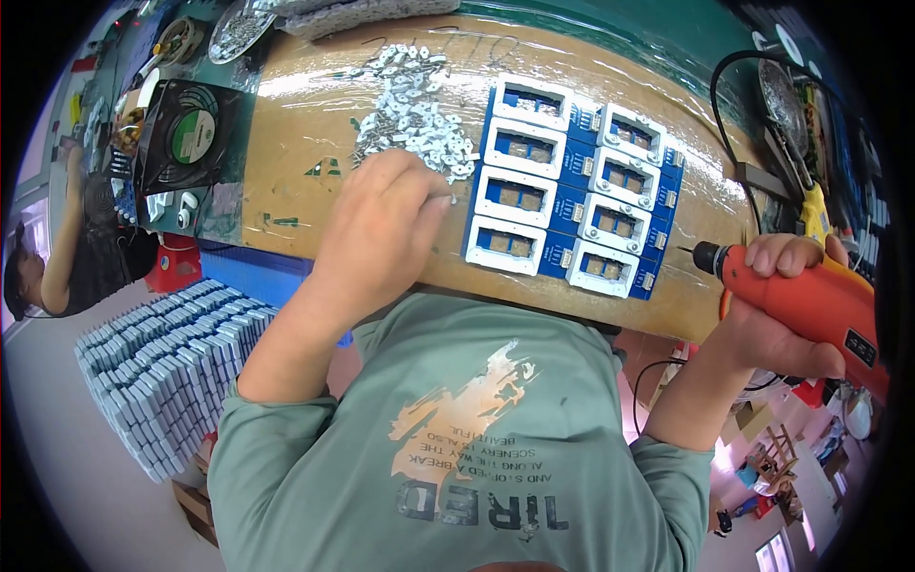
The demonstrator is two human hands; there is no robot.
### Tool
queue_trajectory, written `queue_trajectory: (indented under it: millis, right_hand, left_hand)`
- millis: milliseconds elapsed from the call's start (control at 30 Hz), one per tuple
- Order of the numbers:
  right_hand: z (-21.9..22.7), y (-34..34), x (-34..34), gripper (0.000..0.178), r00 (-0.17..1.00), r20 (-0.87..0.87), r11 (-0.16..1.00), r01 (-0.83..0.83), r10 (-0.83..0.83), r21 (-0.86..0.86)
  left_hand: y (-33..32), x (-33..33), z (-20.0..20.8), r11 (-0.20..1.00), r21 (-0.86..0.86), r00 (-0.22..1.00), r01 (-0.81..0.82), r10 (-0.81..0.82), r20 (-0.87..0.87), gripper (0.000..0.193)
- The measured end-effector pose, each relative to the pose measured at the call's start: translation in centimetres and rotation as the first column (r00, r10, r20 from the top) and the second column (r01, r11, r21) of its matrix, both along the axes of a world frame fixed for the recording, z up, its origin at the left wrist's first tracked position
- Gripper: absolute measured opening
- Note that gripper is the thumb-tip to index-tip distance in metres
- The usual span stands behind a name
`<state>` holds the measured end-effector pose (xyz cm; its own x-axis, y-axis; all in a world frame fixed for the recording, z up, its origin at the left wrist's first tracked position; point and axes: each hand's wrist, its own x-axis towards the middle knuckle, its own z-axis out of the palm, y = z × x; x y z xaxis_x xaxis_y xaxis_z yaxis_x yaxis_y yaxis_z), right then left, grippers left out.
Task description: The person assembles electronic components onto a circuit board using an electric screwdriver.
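Note:
My left hand (383,224) is closed in a pinch at the near edge of a heap of small white plastic pieces with metal pins or screws (419,129). Its fingertips hide most of what they hold; only a tiny pale bit shows. My right hand (777,334) is wrapped round a red electric screwdriver (810,296), whose bit points left toward the boards without touching them. Between my hands lie blue circuit boards (564,229) carrying two columns of white rectangular frames (515,197). Screws show at corners of some right-column frames (612,224).
A black fan (191,135) stands at the table's left, near a metal dish of small parts (238,33). A black cable (717,95) and yellow-handled tool (816,214) lie at right. Stacked pale blocks (176,372) stand below left. Another person (71,238) is at far left.

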<state>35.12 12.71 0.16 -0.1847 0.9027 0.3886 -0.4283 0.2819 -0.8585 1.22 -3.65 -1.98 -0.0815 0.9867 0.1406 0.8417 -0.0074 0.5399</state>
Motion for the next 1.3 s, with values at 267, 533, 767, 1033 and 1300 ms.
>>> queue_trajectory:
  millis: [267, 533, 767, 1033, 1300]
  right_hand:
    - [-0.1, 0.6, 0.3, 0.125, 0.989, 0.004, 0.986, -0.148, 0.148, 0.083]
    - [0.1, 0.1, 0.0, 0.121, 0.997, 0.049, 0.995, -0.066, 0.063, 0.068]
    - [0.1, -0.1, -0.4, 0.122, 0.998, 0.034, 0.996, -0.059, 0.057, 0.067]
    - [0.3, -0.3, -0.6, 0.124, 0.997, 0.041, 0.996, -0.06, 0.057, 0.069]
    - [0.3, -0.7, -1.0, 0.124, 0.999, 0.035, 1.0, -0.011, 0.011, 0.008]
  left_hand:
    - [0.3, 0.3, 0.7, 0.998, -0.056, 0.999, -0.021, 0.023, 0.03, 0.008]
    - [0.5, 0.2, 0.7, 0.998, -0.052, 1.0, 0.021, -0.021, 0.002, 0.008]
    - [0.5, 0.2, 0.7, 0.997, -0.074, 0.997, -0.008, 0.014, 0.075, 0.007]
    - [0.8, 0.1, 0.5, 0.997, -0.078, 1.0, 0.02, -0.019, 0.017, 0.009]
    - [0.4, -0.5, -0.7, 0.973, 0.133, 0.948, 0.187, -0.144, -0.284, 0.019]
